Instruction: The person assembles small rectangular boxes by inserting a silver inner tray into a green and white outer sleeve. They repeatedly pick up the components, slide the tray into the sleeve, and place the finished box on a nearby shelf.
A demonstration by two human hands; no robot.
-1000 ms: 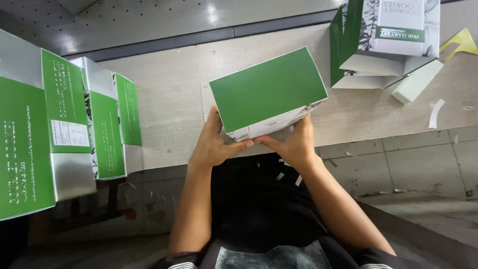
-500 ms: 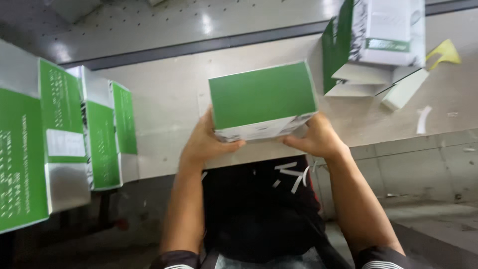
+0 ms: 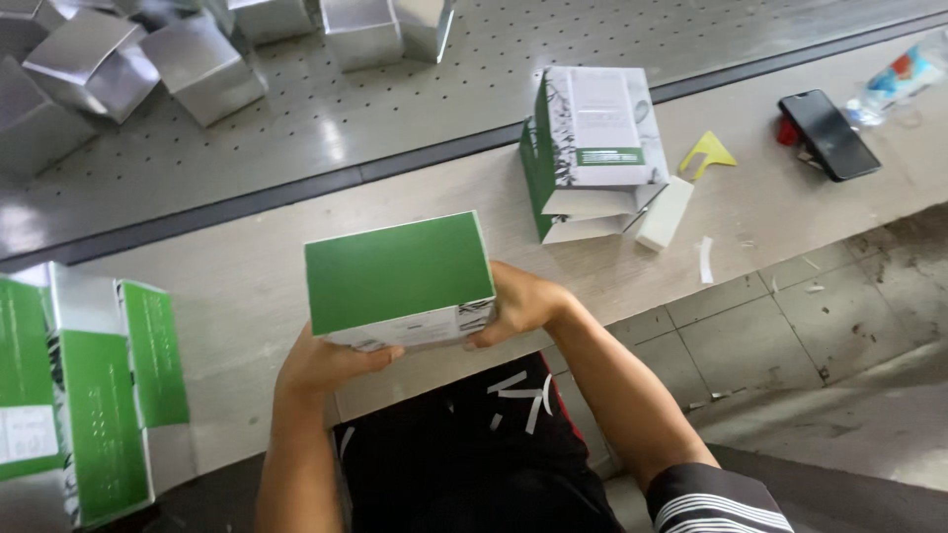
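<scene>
Pale workbench runs across the room with a grey perforated metal surface behind it and tiled floor in front. At the bench's near edge, just above the person's lap, sits the green box — a closed carton with a plain green top and a white printed side facing the person. Both hands are clamped on it from opposite ends: the left hand cups the lower left corner with its fingers under the box, and the right hand presses the right end.

Right of the green box and farther back on the bench stands an open white-and-green carton, flaps hanging loose, with a small white block touching its right side. Beyond that lie a yellow scraper, a black phone and a plastic bottle, well apart from the box. Left of the green box, at the bench's end, a row of green-and-silver cartons stands upright. Far behind, silver boxes are scattered on the perforated surface.
</scene>
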